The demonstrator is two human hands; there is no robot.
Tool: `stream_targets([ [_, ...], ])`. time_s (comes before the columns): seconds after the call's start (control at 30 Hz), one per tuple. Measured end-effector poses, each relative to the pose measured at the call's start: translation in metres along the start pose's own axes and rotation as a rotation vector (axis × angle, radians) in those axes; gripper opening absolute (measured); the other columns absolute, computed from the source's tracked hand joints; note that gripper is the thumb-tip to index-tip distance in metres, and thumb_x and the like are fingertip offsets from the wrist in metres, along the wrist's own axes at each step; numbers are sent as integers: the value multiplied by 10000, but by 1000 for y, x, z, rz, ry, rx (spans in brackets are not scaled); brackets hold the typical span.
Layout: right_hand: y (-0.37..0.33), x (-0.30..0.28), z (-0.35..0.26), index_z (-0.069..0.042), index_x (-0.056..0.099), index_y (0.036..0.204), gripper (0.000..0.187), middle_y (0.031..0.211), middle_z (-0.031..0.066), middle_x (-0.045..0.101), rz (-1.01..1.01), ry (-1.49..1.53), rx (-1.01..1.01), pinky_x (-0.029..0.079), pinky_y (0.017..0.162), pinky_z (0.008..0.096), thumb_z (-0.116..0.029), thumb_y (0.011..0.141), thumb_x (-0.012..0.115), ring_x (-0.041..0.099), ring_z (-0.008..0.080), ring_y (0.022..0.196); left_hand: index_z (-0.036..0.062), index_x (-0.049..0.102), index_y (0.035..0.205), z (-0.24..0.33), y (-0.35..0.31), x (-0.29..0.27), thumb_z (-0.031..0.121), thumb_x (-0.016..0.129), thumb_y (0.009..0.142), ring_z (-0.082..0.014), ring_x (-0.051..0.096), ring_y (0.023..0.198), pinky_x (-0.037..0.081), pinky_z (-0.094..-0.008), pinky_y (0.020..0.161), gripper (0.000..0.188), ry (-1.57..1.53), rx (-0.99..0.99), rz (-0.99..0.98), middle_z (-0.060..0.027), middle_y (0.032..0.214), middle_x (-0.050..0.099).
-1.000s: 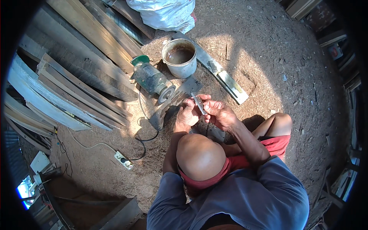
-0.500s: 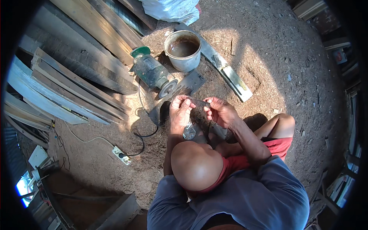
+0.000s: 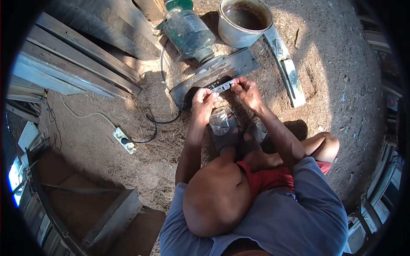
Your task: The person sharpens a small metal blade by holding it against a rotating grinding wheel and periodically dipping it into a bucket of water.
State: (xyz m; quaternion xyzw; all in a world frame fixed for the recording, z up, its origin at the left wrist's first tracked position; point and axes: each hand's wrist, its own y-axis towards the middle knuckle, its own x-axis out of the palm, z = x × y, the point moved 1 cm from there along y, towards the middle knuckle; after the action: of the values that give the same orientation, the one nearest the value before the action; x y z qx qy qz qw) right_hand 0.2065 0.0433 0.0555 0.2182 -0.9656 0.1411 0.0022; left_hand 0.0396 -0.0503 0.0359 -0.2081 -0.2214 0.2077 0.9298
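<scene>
A short, flat slotted metal blade is held level between my two hands, its pale face with dark slots turned up. My left hand pinches its left end between thumb and fingers. At the other end, my right hand grips it the same way. Just beyond the blade lies a grinder with a green motor housing and a round grinding wheel. The wheel is partly over a flat grey board. Below my hands, a clear plastic container sits by my foot.
A white bucket holding murky liquid stands behind the board. To its right, a pale sharpening block rests on a long plank. A white power strip with a black plug lies at left. Stacked boards fill the upper left.
The blade has been turned, and its bright slotted face now shows instead of a dark one. Both hands still hold its ends. The view has shifted, bringing the grinder and bucket higher and larger.
</scene>
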Motion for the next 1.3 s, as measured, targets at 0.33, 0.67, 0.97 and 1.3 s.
stream_targets([
  [0.33,58,17,23,-1,644,920,175,803,127,679,28,-423,-6,505,727,351,-170,889,678,618,174,752,-33,598,1008,30,45,-29,91,670,906,-97,608,682,530,-233,597,177,690,66,85,-60,875,637],
  [0.67,82,21,28,-16,687,945,172,811,55,731,27,-388,65,541,696,295,-182,926,643,685,125,732,-14,663,1000,14,68,-34,111,708,879,-143,699,672,559,-264,562,179,557,110,220,-99,823,703],
  [0.97,83,30,21,4,682,963,182,822,69,737,35,-278,101,552,661,269,-171,943,637,684,98,682,-24,602,1051,13,66,-35,83,675,908,-148,692,685,532,-248,529,193,471,130,239,-102,890,685],
  [1.3,87,29,26,6,686,941,185,820,70,734,45,-202,73,548,638,268,-176,934,659,678,100,675,-23,604,1038,12,68,-32,92,672,914,-155,707,717,533,-260,523,182,437,151,247,-104,895,691],
])
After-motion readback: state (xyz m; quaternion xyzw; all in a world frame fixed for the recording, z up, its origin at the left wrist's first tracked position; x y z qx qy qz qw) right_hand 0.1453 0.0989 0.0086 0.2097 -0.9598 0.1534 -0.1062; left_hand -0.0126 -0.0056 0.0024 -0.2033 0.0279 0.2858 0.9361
